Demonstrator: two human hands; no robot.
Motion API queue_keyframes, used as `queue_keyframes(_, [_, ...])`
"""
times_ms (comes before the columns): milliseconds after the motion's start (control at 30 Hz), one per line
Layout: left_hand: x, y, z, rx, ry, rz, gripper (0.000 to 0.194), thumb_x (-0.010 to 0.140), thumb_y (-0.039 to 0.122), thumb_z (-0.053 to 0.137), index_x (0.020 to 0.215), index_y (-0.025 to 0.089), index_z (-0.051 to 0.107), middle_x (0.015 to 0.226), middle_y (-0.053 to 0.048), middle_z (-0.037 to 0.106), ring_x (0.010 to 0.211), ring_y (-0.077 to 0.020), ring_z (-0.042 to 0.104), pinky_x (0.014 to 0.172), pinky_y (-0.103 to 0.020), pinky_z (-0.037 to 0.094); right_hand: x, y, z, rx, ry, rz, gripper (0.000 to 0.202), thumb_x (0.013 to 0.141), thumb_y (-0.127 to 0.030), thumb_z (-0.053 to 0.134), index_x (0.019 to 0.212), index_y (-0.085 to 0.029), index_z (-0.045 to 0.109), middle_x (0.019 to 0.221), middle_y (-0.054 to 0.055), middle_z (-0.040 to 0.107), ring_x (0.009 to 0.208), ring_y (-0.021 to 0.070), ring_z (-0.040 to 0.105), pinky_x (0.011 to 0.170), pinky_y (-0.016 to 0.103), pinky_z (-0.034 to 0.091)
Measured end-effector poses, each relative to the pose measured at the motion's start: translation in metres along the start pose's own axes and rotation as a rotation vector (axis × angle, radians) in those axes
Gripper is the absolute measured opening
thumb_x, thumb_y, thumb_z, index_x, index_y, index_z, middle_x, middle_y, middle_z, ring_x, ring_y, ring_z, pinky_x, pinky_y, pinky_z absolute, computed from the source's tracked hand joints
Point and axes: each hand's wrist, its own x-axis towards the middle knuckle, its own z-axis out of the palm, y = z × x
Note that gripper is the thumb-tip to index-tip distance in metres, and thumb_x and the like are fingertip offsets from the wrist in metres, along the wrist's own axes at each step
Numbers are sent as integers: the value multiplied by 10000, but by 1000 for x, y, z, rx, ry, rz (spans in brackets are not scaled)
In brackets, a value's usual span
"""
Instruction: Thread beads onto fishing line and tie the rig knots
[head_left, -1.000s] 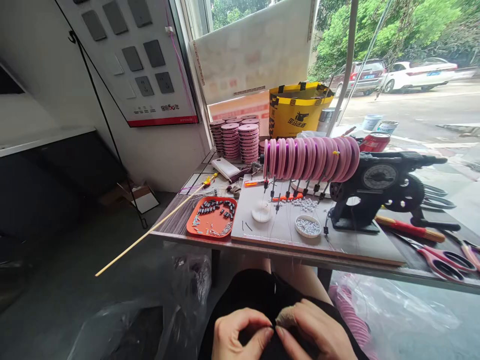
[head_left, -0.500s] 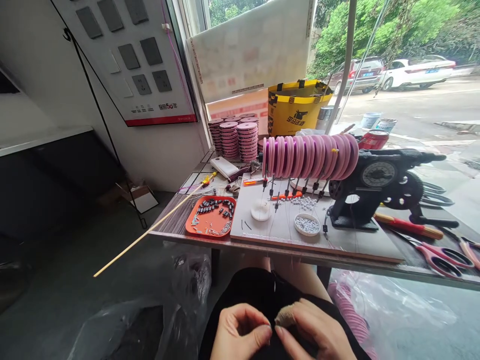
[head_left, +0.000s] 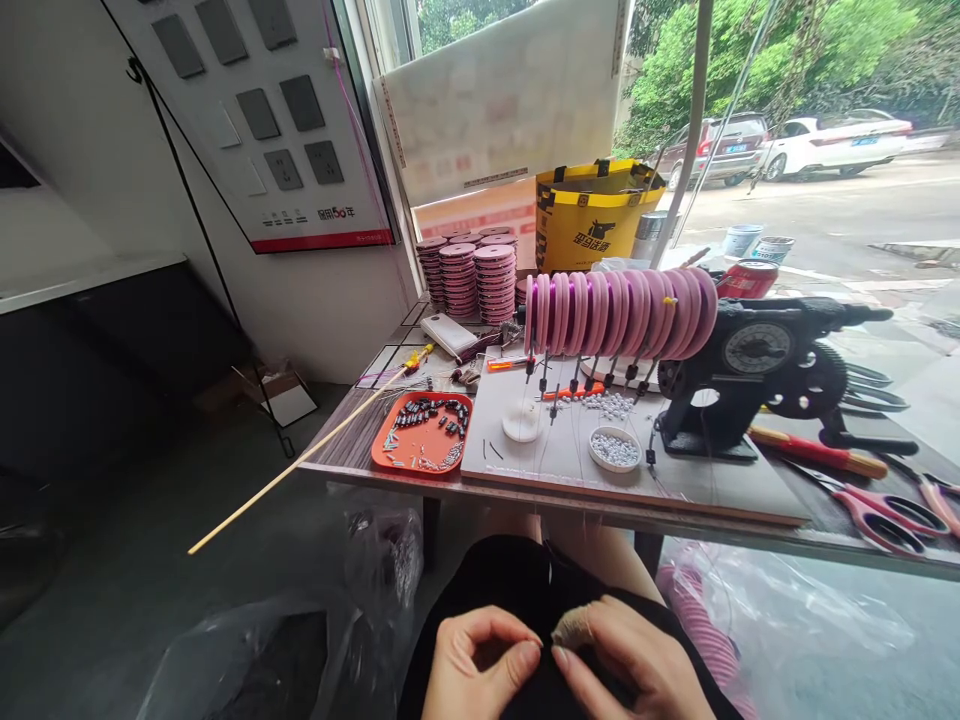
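Low over my lap, my left hand (head_left: pixel 484 665) pinches thumb against index finger; whatever lies between them is too small to make out. Close beside it my right hand (head_left: pixel 626 655), with a wrapped fingertip, is pinched the same way, its contents hidden. A small gap separates the two sets of fingertips. Beyond them on the table, a black hand-cranked winder (head_left: pixel 757 350) carries a row of pink spools (head_left: pixel 619 315), with lines and small black pieces hanging below. A white dish (head_left: pixel 615 449) of small pale beads sits under the spools, near a white round lid (head_left: pixel 521 421).
An orange tray (head_left: pixel 424 430) holds black and silver small parts. A thin yellow stick (head_left: pixel 300 460) juts past the table's left edge. Pink-handled scissors (head_left: pixel 885 515) lie right. Stacked pink spools (head_left: pixel 495 285) and a yellow bag (head_left: pixel 596 225) stand behind. Plastic bags (head_left: pixel 817 610) lie below the table.
Both hands stay pinched over the lap, with only a slight shift of the fingertips. Nothing on the table has visibly moved.
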Motion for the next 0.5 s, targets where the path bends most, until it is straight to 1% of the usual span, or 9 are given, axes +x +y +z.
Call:
queue_keyframes(100, [1,-1,0,0,3,93,214,551,385,796,524,184,729,558,-23,599,528,-102,495,512,-192,356,-2,2,3,1,23,-19,155,820,-250,505,671,-219,536,536,-25,573,455,112,526,425,187,396])
queue_keyframes(267, [-1,0,0,27,25,125,196,546,363,799,509,189,718,590,-11,564,504,-85,449,503,-200,338,-2,3,2,13,16,8,142,816,-245,509,679,-223,541,554,-27,585,469,118,531,453,191,412])
queue_keyframes(367, [0,0,-1,16,25,123,191,540,346,805,508,182,713,600,-8,551,516,-90,451,516,-205,347,-3,5,3,65,-77,70,127,815,-245,524,697,-215,561,600,-14,610,508,122,550,483,185,427])
queue_keyframes(433, [1,-1,-3,-27,16,102,193,532,337,811,503,178,705,605,-3,542,534,-95,462,531,-206,356,-5,8,6,140,-129,138,162,820,-292,524,694,-203,573,603,-5,602,509,121,540,479,182,421])
queue_keyframes(500, [3,-1,-6,-61,-28,65,185,540,323,810,507,176,702,615,-1,539,558,-101,476,550,-206,369,-8,10,10,229,-172,214,213,811,-359,525,694,-191,586,595,-3,580,507,122,511,476,186,408])
